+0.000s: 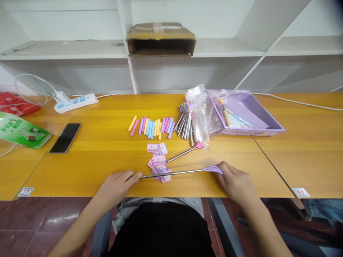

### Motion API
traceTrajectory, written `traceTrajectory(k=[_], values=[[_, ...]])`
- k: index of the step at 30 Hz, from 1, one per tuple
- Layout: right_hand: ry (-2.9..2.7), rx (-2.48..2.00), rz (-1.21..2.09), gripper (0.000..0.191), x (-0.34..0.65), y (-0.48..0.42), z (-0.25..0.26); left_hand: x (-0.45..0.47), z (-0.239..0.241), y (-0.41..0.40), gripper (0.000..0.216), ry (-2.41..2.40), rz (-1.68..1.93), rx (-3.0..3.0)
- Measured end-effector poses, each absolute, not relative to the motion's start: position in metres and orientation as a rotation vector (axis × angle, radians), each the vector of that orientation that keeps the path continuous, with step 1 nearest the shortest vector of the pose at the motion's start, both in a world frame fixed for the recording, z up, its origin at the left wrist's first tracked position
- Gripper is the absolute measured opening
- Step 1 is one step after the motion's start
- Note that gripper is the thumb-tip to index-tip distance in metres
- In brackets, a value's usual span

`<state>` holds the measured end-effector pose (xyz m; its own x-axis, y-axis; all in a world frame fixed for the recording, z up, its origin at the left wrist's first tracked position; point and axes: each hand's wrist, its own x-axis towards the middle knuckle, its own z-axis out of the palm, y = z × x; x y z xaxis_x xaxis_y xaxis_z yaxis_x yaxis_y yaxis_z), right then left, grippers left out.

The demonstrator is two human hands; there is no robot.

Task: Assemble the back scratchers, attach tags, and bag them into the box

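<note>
Holds a purple-clawed metal stick (184, 172) lengthwise across the lower centre of the frame, over the desk (107, 146).
Grips its plain end in a closed pinch of the left hand (122, 182), lower left of centre; sets the curled right hand (235, 180) at the purple claw (213, 169), lower right of centre, too blurred to tell whether gripping. Passes the stick over printed cards (159, 159), lower centre. Has a pink-clawed stick (182, 154) just above, coloured tubes (153, 130) and clustered sticks (184, 124) mid-frame, and a purple box (248, 103) at centre right.

1 extended silver back scratcher (180, 173) spans nearly level, left hand (122, 181) to right hand (236, 180), purple claw (212, 169) rightward
</note>
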<state>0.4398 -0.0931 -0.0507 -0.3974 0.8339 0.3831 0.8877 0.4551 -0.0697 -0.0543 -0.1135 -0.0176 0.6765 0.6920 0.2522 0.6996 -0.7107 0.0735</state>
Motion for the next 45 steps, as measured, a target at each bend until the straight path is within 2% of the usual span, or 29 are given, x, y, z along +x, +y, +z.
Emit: traceTrajectory(k=[7, 13, 19, 27, 31, 36, 41, 45], values=[[-1.843, -2.238, -0.182, 0.024, 0.566, -0.105, -0.062, -0.124, -0.007, -0.121, 0.040, -1.276, -0.407, -2.820], [-1.750, -2.240, 0.165, 0.025, 0.569, -0.097, -0.061, -0.120, -0.016, -0.119, 0.031, -1.294, -0.439, -2.839], [-1.686, -2.305, 0.111, 0.031, 0.564, -0.094, -0.064, -0.117, -0.031, -0.114, 0.022, -1.344, -0.574, -2.765], [-1.721, -2.409, 0.051, 0.039, 0.551, -0.094, -0.057, -0.115, -0.028, -0.113, 0.022, -1.302, -0.579, -2.824], [-1.820, -2.346, -0.015, 0.044, 0.551, -0.095, -0.060, -0.111, -0.020, -0.117, 0.021, -1.224, -0.617, -2.880], [-1.971, -2.069, -0.030, 0.036, 0.535, -0.097, -0.069, -0.089, -0.017, -0.125, 0.023, -1.167, -0.617, -2.918], [-2.160, -1.719, -0.128, 0.028, 0.479, -0.092, -0.065, -0.058, -0.021, -0.129, 0.029, -1.204, -0.635, -2.875], [-2.374, -1.439, -0.079, 0.020, 0.411, -0.092, -0.056, -0.029, -0.026, -0.126, 0.034, -1.202, -0.587, -2.876]])
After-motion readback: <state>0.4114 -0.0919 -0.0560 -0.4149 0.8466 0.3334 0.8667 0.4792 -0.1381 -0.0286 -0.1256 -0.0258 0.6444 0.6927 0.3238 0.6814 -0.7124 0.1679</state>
